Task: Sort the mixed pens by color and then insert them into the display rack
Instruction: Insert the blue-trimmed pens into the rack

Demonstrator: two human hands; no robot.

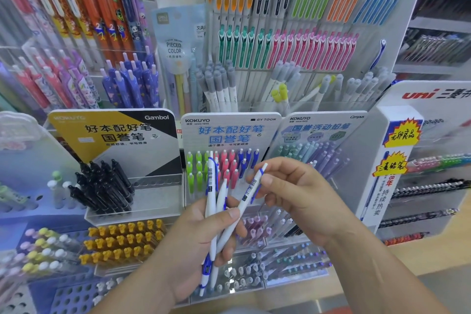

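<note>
My left hand [201,242] grips a small bunch of white pens with blue clips [211,194], fanned out and pointing up. My right hand [295,194] pinches the upper end of one of them, a white-and-blue pen [251,187] that leans to the right out of the bunch. Both hands are in front of the Kokuyo display rack [230,132], where green, pink and blue pens [246,160] stand in rows. A single blue-clipped pen [381,52] sticks out at the right end of the upper rack.
A Gambol stand with black pens [107,186] is at the left, yellow-capped pens [122,242] below it. Pastel pencils [316,155] stand to the right, a white Uni box [392,166] beyond. Rows of orange, green and pink pens [313,51] hang above.
</note>
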